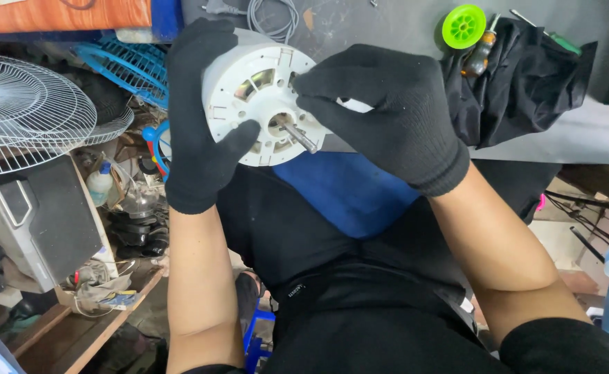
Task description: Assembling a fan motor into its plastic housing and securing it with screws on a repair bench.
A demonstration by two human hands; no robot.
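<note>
A round white fan motor housing [239, 90] with a steel shaft [299, 137] sticking out of its middle is held up in front of me at the edge of a grey workbench [581, 131]. My left hand [197, 118], in a black knit glove, wraps around the housing's left side, thumb on its face. My right hand [387, 111], also in a black glove, grips the right side, with its fingertips pressed on the face beside the shaft.
A white wire fan guard [28, 111] and blue fan grilles [128, 66] lie at the left above a grey box [38, 221]. On the bench are a green spool [464, 26], screwdrivers [481, 52], a black cloth [526, 83] and a grey cable [270, 17].
</note>
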